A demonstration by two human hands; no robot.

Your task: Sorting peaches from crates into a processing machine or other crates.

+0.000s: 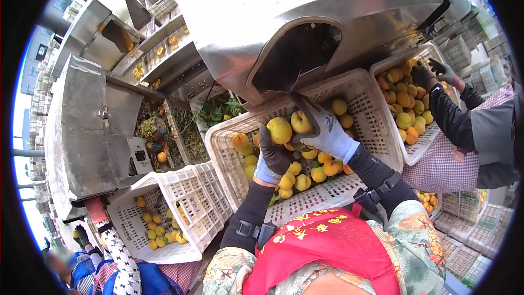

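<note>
Left hand [274, 154]: closed round yellow peach [279, 130] | Right hand [327, 134]: gripping second peach [300, 122] | Advised: light hold, low over crate [376, 127]

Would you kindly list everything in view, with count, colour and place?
middle crate: one, whitish, centre
other crates: many, mostly whitish, left, right, background
held fruit: two, yellow, one in each hand
loose fruit: many, yellow to orange, mostly in crates
leaves: several, green, beyond middle crate's left corner
metal hood: one, silver, at middle crate's far side
metal box: one, grey, left
co-workers: at least two, patterned clothes, right and lower left
apron: one, red, person's chest
left hand: one, dark-and-blue glove, over middle crate
right hand: one, blue-and-grey glove, over middle crate
</note>
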